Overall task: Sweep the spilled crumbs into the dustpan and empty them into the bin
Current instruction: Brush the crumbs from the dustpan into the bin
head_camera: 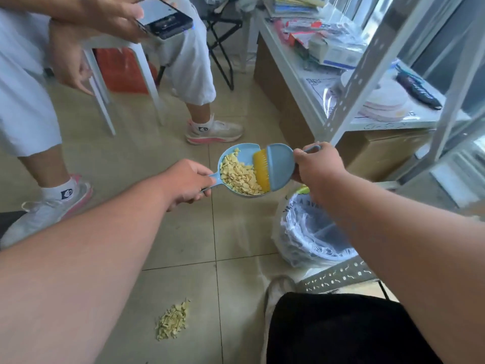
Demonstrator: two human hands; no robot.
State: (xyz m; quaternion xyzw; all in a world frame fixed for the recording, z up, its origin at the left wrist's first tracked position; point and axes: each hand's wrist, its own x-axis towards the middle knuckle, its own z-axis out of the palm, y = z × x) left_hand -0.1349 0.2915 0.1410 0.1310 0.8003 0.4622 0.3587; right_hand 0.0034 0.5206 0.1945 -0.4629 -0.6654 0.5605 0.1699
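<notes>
the left hand [187,181] grips the loaded dustpan [240,172], the right hand [319,166] grips the brush [275,166], and the lined bin [312,232] lies near-right, below the pan.

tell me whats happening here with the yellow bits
A person holds a blue dustpan full of yellow crumbs in the left hand and a small brush in the right hand, bristles at the pan. The lined bin sits below right. A small crumb pile remains on the floor.
</notes>
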